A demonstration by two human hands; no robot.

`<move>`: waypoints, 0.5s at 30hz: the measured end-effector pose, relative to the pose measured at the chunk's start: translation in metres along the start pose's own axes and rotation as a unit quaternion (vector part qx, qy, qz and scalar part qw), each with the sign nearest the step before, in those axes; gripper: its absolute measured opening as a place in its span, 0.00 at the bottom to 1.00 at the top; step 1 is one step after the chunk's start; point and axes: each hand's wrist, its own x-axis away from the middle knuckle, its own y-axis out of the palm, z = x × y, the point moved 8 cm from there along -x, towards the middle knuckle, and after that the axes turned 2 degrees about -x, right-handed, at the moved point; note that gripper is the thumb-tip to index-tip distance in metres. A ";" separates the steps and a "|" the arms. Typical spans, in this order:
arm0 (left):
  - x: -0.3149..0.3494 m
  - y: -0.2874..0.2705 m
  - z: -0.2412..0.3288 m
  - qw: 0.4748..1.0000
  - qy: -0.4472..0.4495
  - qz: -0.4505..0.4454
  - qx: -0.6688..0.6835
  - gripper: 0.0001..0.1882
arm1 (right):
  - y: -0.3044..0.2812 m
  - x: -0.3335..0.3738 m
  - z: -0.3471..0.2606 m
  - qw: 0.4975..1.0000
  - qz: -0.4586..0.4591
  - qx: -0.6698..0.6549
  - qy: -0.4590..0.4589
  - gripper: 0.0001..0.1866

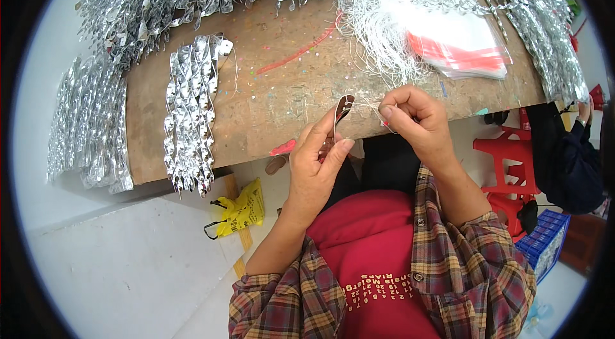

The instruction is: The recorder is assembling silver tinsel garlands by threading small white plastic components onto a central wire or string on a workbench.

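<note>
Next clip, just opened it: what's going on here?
A person in a plaid shirt works at the front edge of a brown table. The left hand holds a shiny strip upright, while the right hand pinches a thin white string beside it. A bundle of silver twisted strips lies to the left, and loose white strings lie beyond the hands.

Brightly lit o/all, w/ glare blowing out the plastic bags [458, 38] to near-white & hard glints on the silver strips [192, 102]. Soft shadow below L end of desk [282, 95]. Fisheye bows edges, corners black; hands [309, 163] fairly sharp.
</note>
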 end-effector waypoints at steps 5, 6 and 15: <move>-0.001 0.004 0.003 1.000 0.016 -0.004 -0.014 0.25 | 0.008 0.003 -0.004 0.999 -0.037 0.015 0.000 0.01; -0.001 0.005 0.003 1.000 0.018 -0.005 -0.016 0.24 | 0.009 0.003 -0.003 0.999 -0.039 0.014 -0.003 0.02; 0.003 0.018 0.001 0.996 0.058 -0.073 -0.017 0.23 | 0.015 -0.006 0.019 0.992 -0.060 -0.107 0.040 0.04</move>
